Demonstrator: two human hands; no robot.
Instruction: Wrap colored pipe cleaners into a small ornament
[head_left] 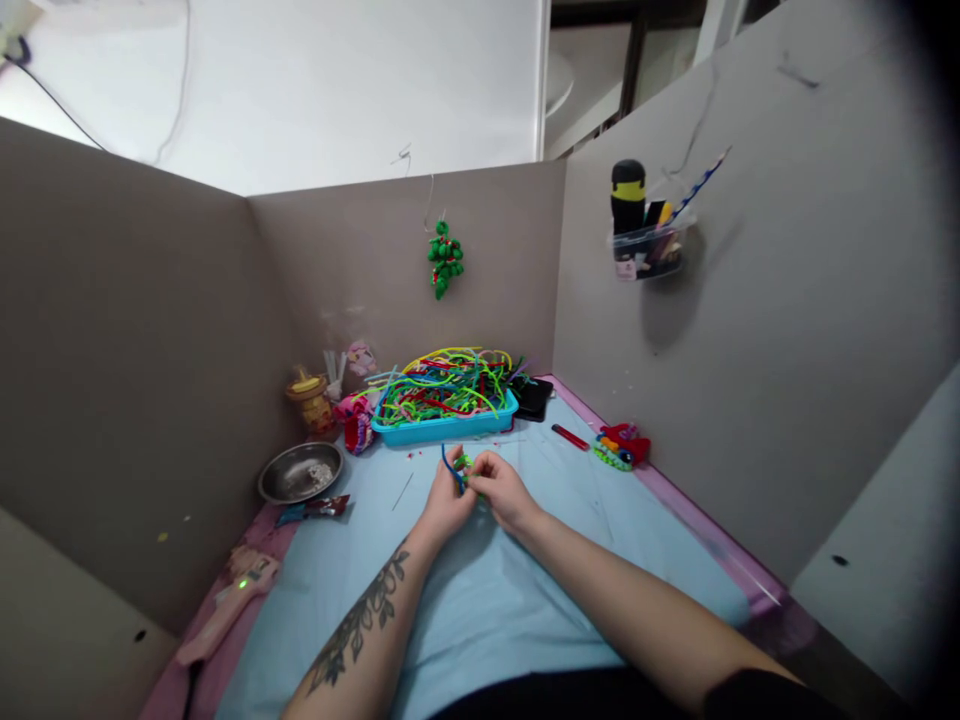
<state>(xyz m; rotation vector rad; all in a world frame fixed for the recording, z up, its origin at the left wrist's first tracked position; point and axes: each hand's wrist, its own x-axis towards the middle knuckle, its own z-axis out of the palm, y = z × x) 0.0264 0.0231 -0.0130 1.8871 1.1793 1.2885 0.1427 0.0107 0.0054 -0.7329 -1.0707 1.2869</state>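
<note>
Both hands meet over the middle of the blue-covered table. Held between them is a small piece of blue and green pipe cleaners (450,462), with a blue end sticking up at the left. My left hand (448,500) is closed around this piece, its thumb toward the right hand. Thumb and fingers of my right hand (501,488) pinch at the green part. The fingers cover most of the piece, so its shape cannot be made out. Just beyond the hands stands a blue tray (442,430) heaped with loose pipe cleaners (450,385) in many colours.
At left are a metal bowl (281,485) with small white bits, a wrapper (315,509) and a pink glue gun (229,610). At right lie a red cutter (570,437) and a red-green pipe-cleaner figure (621,447). Grey partitions (495,260) enclose the table; a bin (649,250) hangs right.
</note>
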